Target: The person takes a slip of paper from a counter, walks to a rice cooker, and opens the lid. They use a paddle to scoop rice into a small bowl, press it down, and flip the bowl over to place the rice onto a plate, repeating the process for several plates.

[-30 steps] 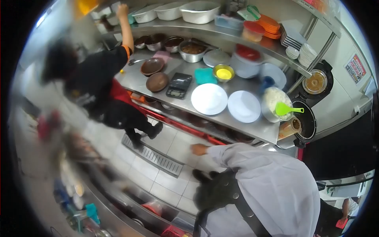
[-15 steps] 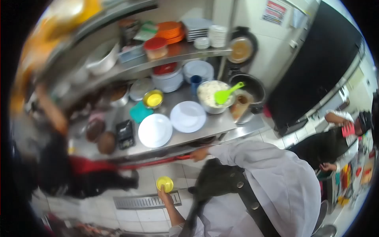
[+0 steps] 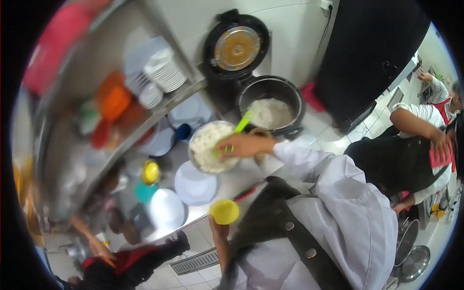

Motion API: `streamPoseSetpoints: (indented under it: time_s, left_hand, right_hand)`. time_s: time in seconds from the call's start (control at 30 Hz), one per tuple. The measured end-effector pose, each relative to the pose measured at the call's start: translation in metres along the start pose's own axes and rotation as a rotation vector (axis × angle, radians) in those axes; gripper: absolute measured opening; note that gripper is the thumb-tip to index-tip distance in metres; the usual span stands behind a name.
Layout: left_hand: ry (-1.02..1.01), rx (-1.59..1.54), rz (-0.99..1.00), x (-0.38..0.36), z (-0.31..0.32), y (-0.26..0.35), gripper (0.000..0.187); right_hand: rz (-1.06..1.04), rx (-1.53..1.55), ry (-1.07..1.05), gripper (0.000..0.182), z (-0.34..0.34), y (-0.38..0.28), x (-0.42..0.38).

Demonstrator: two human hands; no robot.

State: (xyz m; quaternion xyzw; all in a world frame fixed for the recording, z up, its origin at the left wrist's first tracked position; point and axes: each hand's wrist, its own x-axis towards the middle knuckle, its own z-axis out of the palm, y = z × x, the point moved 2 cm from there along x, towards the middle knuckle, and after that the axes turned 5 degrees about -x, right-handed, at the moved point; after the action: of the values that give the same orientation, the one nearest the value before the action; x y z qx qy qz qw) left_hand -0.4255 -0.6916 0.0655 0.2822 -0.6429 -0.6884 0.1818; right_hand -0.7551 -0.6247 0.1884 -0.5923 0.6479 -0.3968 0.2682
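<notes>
My left hand (image 3: 220, 232) holds a small yellow bowl (image 3: 224, 211) near the counter's front edge, fingers against its side. My right hand (image 3: 244, 145) is over a metal bowl of white rice (image 3: 212, 133). Its fingers are closed around a bright green rice paddle (image 3: 240, 123), whose handle sticks up past the hand toward the cooker; the hand partly hides the blade. Beside the rice bowl lie a white plate (image 3: 195, 182) and a second white plate (image 3: 167, 209). An open rice cooker (image 3: 270, 104) with some rice inside stands beyond my right hand.
The cooker's lid (image 3: 237, 46) is raised. A shelf (image 3: 191, 92) above the counter carries stacked white dishes (image 3: 165, 70) and orange plates (image 3: 115, 96). A blue cup (image 3: 183, 132) stands behind the rice bowl. Co-workers stand at the right (image 3: 401, 159) and lower left (image 3: 130, 266).
My right hand has left the red strip at the counter edge and taken hold of the green paddle. My left hand has raised the yellow bowl toward the counter. The view has turned.
</notes>
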Motion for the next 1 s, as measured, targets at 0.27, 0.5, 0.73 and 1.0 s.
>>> streamPoseSetpoints:
  time_s: [0.27, 0.5, 0.73, 1.0]
  left_hand:
    - [-0.146, -0.449, -0.19, 0.096, 0.174, 0.072, 0.067]
    - [-0.215, 0.514, 0.021, 0.114, 0.182, 0.022, 0.016]
    - [-0.246, 0.897, 0.204, 0.13, 0.174, -0.042, 0.026]
    - [-0.009, 0.919, 0.293, 0.131, 0.179, -0.049, 0.041]
  right_hand:
    - [0.163, 0.368, -0.339, 0.038, -0.045, 0.068, -0.074]
    - [0.564, -0.219, 0.116, 0.045, -0.187, 0.242, -0.094]
    - [0.504, -0.813, -0.259, 0.046, -0.129, 0.389, -0.06]
    - [0.561, -0.704, -0.432, 0.038, -0.103, 0.418, -0.073]
